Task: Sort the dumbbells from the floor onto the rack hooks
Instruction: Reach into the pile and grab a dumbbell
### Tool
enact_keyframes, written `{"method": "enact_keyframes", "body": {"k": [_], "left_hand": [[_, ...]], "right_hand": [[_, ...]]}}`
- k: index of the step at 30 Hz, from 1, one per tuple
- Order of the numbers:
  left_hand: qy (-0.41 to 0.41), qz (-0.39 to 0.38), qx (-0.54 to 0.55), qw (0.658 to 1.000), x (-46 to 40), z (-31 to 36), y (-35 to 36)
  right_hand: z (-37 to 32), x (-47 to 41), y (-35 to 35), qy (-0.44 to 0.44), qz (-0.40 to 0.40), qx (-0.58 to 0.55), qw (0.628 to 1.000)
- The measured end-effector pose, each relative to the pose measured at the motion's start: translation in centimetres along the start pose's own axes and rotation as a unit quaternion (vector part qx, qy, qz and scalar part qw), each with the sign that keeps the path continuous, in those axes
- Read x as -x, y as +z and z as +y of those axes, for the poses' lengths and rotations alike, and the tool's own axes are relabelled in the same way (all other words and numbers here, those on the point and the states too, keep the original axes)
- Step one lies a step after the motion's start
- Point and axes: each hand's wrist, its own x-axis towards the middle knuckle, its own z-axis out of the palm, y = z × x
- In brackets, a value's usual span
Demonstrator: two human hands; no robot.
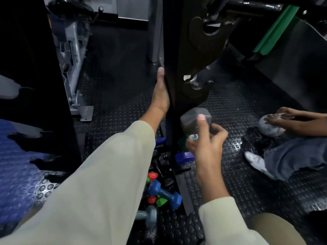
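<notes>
Grey dumbbell gripped by right hand — handle hidden; left hand fingers flat on rack post.

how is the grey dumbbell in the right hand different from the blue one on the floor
The grey dumbbell is lifted off the floor, gripped by the right hand; the blue dumbbell lies untouched in the pile beside the rack's base. The grey one's head is dull grey, the blue one's glossy blue. Both have faceted heads.

Studded rubber floor carries loose dumbbells (blue, green, red).
</notes>
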Motion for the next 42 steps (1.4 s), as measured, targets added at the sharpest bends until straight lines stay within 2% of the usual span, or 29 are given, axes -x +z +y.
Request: {"method": "enact_keyframes", "body": {"k": [3,5,7,12,15,18,20,24,27,30,32,34,37,40,42], "left_hand": [[0.011,0.009,-0.009,1.0,1.1,1.0,0.3],[0.014,-0.001,-0.004,1.0,0.8,0.5,0.4],[0.01,0.0,0.021,1.0,0.0,-0.2,0.1],[0.004,0.009,0.021,1.0,0.1,-0.1,0.2],[-0.016,-0.001,0.038,0.999,-0.9,-1.4,-0.3],[-0.032,0.02,0.03,0.999,0.3,-0.7,-0.1],[-0.03,0.009,0.039,0.999,0.6,-0.4,-0.1],[-0.077,0.01,0.033,0.996,-1.5,-2.0,-1.0],[-0.065,0.068,-0.062,0.994,1.1,0.8,-0.5],[-0.074,0.028,-0.188,0.979,4.2,2.5,-1.1],[-0.087,0.001,-0.288,0.954,6.4,3.3,-1.8],[-0.057,-0.03,-0.363,0.929,8.5,3.9,-2.1],[0.002,-0.076,-0.412,0.908,11.9,4.6,-1.6],[0.042,-0.068,-0.467,0.88,13.6,5.0,-1.3],[0.118,-0.018,-0.489,0.864,14.2,5.6,-0.9]], "right_hand": [[-2.1,-0.4,0.6,0.181,-0.07,-0.16,0.968],[-2.8,-1.6,1.5,0.24,-0.082,-0.231,0.939],[-2.8,-2.2,2.8,0.259,-0.051,-0.253,0.931],[-1.0,-2.6,4.4,0.165,0.017,-0.173,0.971],[0.0,-2.4,4.5,0.066,0.014,-0.078,0.995],[0.9,-2.2,3.7,-0.049,0.001,0.041,0.998],[1.3,-2.4,3.1,-0.089,-0.008,0.085,0.992],[1.3,-2.5,2.7,-0.104,-0.032,0.117,0.987],[0.9,-2.3,2.5,-0.099,-0.046,0.114,0.987],[0.5,-2.0,2.3,-0.093,-0.059,0.103,0.989],[0.4,-1.8,2.2,-0.085,-0.063,0.095,0.99],[0.3,-1.6,2.2,-0.087,-0.066,0.092,0.99],[0.2,-1.5,1.9,-0.092,-0.074,0.105,0.987],[-0.1,-1.5,1.3,-0.089,-0.096,0.12,0.984],[-0.2,-1.5,1.1,-0.079,-0.101,0.121,0.984]]}}
